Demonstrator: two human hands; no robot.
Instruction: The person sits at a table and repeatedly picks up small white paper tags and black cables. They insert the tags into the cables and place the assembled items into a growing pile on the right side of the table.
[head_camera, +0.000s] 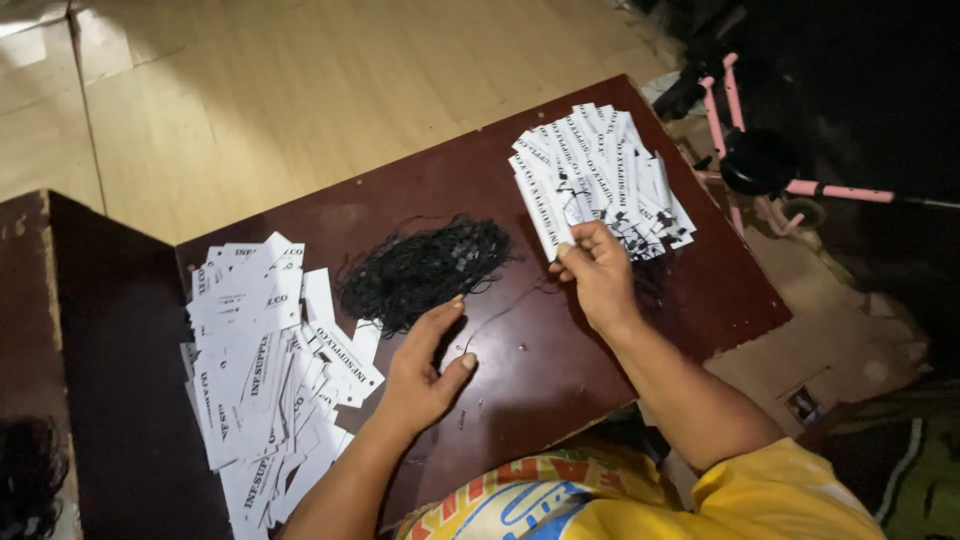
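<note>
My left hand (428, 365) rests on the dark red table (560, 370), fingers apart, its fingertips at the edge of a tangled pile of black strings (425, 268). A thin black string (505, 305) runs across the table between my hands. My right hand (598, 270) pinches the near edge of a fanned pile of white paper tags with black print (600, 175) at the table's far right. A second, messier heap of white tags (270, 370) lies at the left.
A pink-framed object with a black round part (760, 160) stands right of the table. Light wood floor (250, 90) lies beyond. A dark surface (110, 360) adjoins the table's left. Cardboard (830, 340) lies below right.
</note>
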